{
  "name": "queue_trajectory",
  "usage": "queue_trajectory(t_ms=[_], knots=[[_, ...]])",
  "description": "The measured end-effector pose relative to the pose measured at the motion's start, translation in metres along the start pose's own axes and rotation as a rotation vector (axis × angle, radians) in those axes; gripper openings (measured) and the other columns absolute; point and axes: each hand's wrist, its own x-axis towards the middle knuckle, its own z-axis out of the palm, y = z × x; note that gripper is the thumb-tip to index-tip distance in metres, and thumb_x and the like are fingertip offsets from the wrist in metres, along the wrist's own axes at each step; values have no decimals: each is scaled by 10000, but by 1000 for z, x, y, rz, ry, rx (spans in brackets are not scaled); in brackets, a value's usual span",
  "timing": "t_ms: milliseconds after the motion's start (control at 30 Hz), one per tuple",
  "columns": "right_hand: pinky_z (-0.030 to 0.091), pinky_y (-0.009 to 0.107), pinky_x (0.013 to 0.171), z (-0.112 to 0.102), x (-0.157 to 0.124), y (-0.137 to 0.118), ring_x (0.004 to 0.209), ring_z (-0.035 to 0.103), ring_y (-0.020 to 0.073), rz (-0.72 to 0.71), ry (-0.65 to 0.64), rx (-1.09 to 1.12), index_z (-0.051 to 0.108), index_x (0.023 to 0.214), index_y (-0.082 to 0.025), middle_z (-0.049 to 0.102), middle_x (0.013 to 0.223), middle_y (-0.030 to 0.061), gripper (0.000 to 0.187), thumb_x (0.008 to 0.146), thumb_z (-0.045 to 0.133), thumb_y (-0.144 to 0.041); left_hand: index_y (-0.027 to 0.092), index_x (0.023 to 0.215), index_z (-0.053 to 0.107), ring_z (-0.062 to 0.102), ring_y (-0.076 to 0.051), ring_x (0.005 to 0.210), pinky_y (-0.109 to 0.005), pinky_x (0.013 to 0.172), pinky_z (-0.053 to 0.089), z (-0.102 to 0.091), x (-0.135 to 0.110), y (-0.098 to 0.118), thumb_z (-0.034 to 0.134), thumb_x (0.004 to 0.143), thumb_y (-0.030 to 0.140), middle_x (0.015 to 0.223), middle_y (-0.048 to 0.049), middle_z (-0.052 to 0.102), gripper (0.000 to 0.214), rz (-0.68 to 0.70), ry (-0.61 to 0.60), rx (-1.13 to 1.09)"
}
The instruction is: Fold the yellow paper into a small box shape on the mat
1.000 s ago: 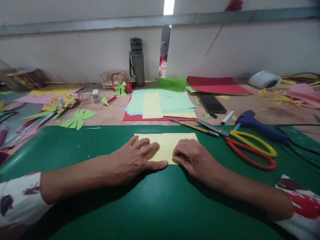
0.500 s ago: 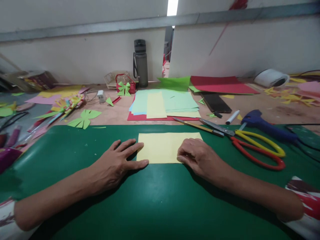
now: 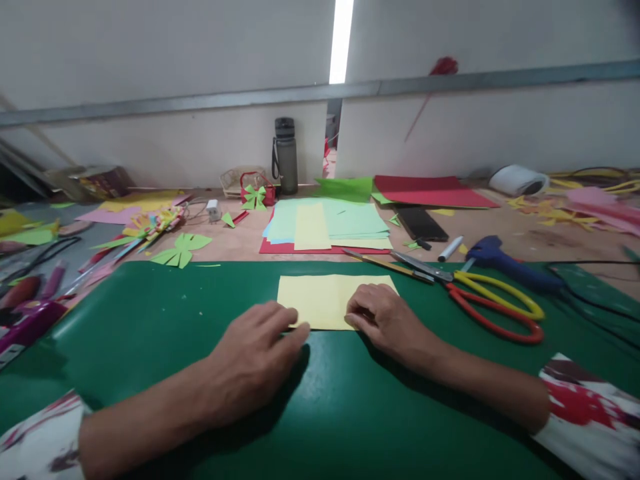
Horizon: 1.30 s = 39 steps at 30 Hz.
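A pale yellow sheet of paper lies on the green mat in front of me, with a faint crease near its middle. My right hand covers its lower right part, fingers curled and thumb pressed in a pinch at the near edge. At the lower left corner is my left hand, thumb and fingers apart. Its fingertips overlap the paper in view; whether they touch it I cannot tell.
Beyond the mat lie stacked coloured sheets with a pencil and scissors nearby. A blue glue gun, a marker and a phone are on the right. A bottle stands behind; green paper cutouts lie left.
My left hand has drawn back toward me and right, from flat on the paper's left edge to its near corner. My right hand keeps its pinch. The camera view has tilted up.
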Motion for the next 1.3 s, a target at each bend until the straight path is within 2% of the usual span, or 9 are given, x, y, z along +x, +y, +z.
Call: queue_trajectory(t_ms=[100, 167, 233, 300, 367, 533, 733, 1067, 1300], knots=[[307, 293, 671, 1, 0, 0, 666, 452, 131, -7, 23, -4, 510, 675, -163, 534, 673, -4, 142, 815, 525, -149, 159, 1057, 545, 502, -209, 763, -342, 656, 433, 3, 24, 15, 457, 862, 335, 900, -82, 584, 277, 17, -252, -110], [305, 295, 677, 3, 0, 1, 674, 456, 132, -9, 28, -1, 521, 679, -162, 542, 679, -3, 134, 813, 527, -151, 156, 918, 579, 513, -168, 717, -283, 626, 421, 5, 38, 13, 402, 880, 286, 836, -55, 590, 223, -132, -318, -275], [301, 299, 681, 5, 0, 3, 673, 458, 133, -6, 31, 8, 528, 677, -162, 546, 674, -4, 125, 801, 545, -157, 150, 800, 583, 520, -132, 653, -235, 579, 396, 5, 52, 4, 356, 884, 272, 725, -22, 595, 272, -382, -377, -433], [296, 303, 688, 6, 0, 5, 660, 454, 129, -6, 33, 27, 531, 670, -163, 542, 661, -9, 123, 788, 566, -163, 151, 719, 592, 505, -116, 571, -210, 500, 354, 6, 64, -4, 431, 824, 335, 628, -1, 583, 265, -549, -552, -507], [292, 308, 696, 5, -1, 6, 653, 449, 126, -1, 28, 51, 528, 656, -165, 533, 650, -13, 138, 787, 573, -169, 157, 635, 602, 492, -118, 513, -209, 453, 319, 7, 75, -8, 493, 760, 390, 546, 3, 567, 286, -597, -627, -492], [293, 309, 706, -1, -7, 7, 706, 457, 139, -15, -19, 120, 539, 666, -171, 533, 700, -4, 132, 783, 598, -189, 172, 575, 607, 486, -131, 511, -225, 456, 275, 7, 87, -6, 616, 633, 373, 518, 4, 557, 210, -607, -650, -380], [291, 305, 728, 4, 0, 4, 717, 457, 130, -43, 5, 172, 537, 657, -166, 526, 699, -14, 132, 761, 601, -118, 167, 607, 613, 484, -128, 543, -228, 487, 282, 1, 81, -16, 591, 669, 346, 565, -3, 575, 191, -599, -654, -339], [267, 332, 755, 7, -3, 4, 800, 462, 164, 45, 30, 108, 557, 674, -179, 551, 781, 8, 104, 769, 561, -136, 131, 477, 515, 496, -107, 375, -221, 407, 411, 7, 108, -2, 523, 774, 390, 444, -20, 545, 394, -907, -983, -635], [257, 345, 766, 8, -4, 7, 804, 458, 170, 18, 32, 125, 546, 673, -185, 543, 773, 5, 105, 774, 564, -162, 123, 447, 520, 508, -120, 381, -232, 390, 408, 7, 115, -3, 548, 776, 466, 439, -38, 555, 476, -995, -1073, -649]])
